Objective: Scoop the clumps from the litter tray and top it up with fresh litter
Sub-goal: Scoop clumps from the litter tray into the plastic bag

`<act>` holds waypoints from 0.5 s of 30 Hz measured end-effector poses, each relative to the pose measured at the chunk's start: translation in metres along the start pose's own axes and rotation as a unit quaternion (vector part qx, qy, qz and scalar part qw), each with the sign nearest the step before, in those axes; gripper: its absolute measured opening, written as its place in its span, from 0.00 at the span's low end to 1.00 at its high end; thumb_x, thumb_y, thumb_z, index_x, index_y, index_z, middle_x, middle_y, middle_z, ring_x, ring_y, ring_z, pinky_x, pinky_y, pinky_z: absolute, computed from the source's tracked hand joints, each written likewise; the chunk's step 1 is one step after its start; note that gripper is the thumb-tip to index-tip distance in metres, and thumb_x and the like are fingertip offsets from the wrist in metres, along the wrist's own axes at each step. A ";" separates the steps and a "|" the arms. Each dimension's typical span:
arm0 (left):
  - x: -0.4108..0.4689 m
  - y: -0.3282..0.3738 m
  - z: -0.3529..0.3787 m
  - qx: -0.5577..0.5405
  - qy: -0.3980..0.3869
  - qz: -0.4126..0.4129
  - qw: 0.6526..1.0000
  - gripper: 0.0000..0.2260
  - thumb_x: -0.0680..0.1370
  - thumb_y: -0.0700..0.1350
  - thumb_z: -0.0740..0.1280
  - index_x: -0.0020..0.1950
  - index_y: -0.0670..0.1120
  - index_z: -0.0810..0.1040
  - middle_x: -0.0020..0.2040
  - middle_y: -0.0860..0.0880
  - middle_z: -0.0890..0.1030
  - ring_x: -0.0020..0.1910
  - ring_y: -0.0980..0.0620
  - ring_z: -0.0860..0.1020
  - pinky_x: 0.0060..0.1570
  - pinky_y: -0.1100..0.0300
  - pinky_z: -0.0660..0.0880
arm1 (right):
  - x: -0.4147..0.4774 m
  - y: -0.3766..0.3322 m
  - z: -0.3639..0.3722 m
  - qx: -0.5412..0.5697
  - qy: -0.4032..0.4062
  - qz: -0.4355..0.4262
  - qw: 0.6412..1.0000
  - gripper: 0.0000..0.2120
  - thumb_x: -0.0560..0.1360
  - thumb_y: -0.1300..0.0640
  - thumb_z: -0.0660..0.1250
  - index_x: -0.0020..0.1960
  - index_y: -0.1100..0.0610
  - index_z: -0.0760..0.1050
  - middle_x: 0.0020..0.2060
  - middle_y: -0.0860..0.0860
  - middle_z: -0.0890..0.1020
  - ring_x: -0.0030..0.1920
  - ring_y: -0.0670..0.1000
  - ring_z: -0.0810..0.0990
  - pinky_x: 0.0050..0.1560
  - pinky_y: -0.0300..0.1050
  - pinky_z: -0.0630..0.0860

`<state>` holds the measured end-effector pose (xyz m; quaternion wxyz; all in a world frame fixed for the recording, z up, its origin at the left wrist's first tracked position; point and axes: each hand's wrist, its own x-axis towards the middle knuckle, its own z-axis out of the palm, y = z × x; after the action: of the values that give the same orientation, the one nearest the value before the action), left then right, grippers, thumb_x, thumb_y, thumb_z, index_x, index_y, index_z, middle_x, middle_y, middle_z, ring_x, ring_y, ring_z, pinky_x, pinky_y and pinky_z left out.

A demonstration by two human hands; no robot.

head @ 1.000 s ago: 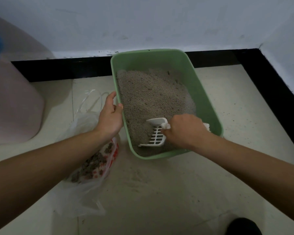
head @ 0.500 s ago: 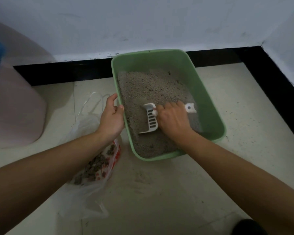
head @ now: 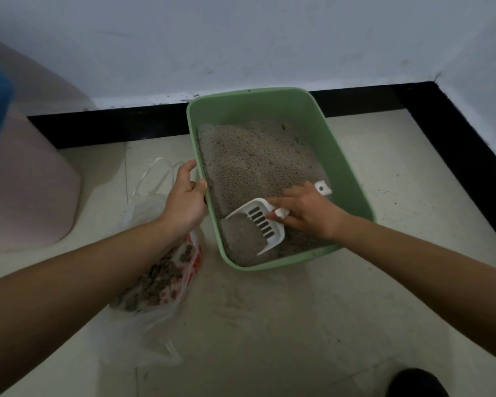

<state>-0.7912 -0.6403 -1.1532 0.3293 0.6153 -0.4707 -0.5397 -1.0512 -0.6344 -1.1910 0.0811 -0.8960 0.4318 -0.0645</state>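
Shifted lower since before, the white scoop (head: 258, 223) is gripped by the right hand (head: 309, 213) inside the green litter tray (head: 352, 179), mid-frame; its left rim is clasped by the left hand (head: 184, 202).

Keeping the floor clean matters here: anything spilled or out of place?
A dusty grey smear marks the floor in front of the green tray, and dark specks dot the tiles to its right. Nothing looks damaged.
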 end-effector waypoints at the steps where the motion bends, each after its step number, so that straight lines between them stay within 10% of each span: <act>1: 0.000 0.001 0.001 -0.002 0.002 0.000 1.000 0.21 0.85 0.41 0.53 0.77 0.50 0.55 0.58 0.36 0.76 0.47 0.58 0.73 0.49 0.57 0.72 | -0.003 0.001 -0.004 -0.015 0.008 -0.012 1.000 0.22 0.79 0.44 0.57 0.63 0.56 0.79 0.41 0.52 0.81 0.42 0.55 0.79 0.45 0.47 0.66; 6: -0.002 0.000 0.000 0.025 0.006 0.003 1.000 0.21 0.85 0.42 0.53 0.78 0.49 0.55 0.36 0.47 0.77 0.27 0.62 0.78 0.28 0.61 0.73 | 0.005 0.011 -0.026 -0.179 0.043 -0.028 0.982 0.22 0.73 0.51 0.71 0.66 0.55 0.77 0.44 0.53 0.82 0.44 0.55 0.80 0.52 0.53 0.73; 10: -0.002 0.002 0.002 0.007 0.013 0.005 1.000 0.21 0.85 0.41 0.53 0.77 0.49 0.56 0.50 0.47 0.77 0.44 0.60 0.77 0.51 0.49 0.73 | 0.010 0.004 -0.019 -0.184 0.036 -0.059 0.980 0.25 0.72 0.51 0.75 0.67 0.55 0.76 0.42 0.51 0.81 0.44 0.54 0.78 0.51 0.52 0.74; 15: -0.005 0.006 0.001 0.026 0.020 -0.007 0.999 0.20 0.85 0.42 0.54 0.77 0.50 0.57 0.54 0.40 0.77 0.49 0.55 0.74 0.57 0.45 0.74 | 0.006 -0.006 -0.003 -0.102 0.024 -0.063 0.992 0.22 0.72 0.53 0.75 0.64 0.56 0.79 0.44 0.51 0.82 0.44 0.55 0.79 0.50 0.49 0.65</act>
<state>-0.7937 -0.6377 -1.1468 0.3189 0.6378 -0.4733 -0.5172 -1.0430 -0.6359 -1.1867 -0.0258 -0.9231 0.3809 -0.0469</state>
